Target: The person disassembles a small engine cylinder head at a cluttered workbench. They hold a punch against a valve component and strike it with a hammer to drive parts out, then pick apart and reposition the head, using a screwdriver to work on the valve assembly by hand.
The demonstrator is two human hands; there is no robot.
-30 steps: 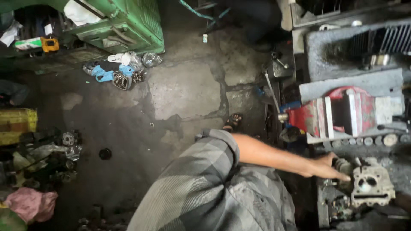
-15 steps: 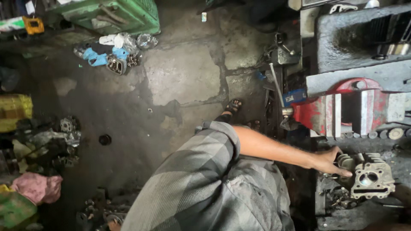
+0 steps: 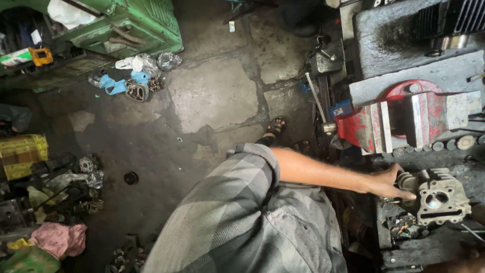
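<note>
Grey metal engine part (image 3: 442, 198) on dirty bench (image 3: 429, 247), below red vise (image 3: 404, 121) | left hand (image 3: 389, 183) now touching part's left side, fingers flat, gripping nothing; closer than a moment ago, so ready to grab | right hand out of sight

The fingertips of the hand (image 3: 390, 183) sit hidden behind the grey cylinder head (image 3: 440, 198), so its grip cannot be told. The other hand is out of sight. The finned part (image 3: 469, 16) (at the workbench's far corner) is cut by the picture's edge.
</note>
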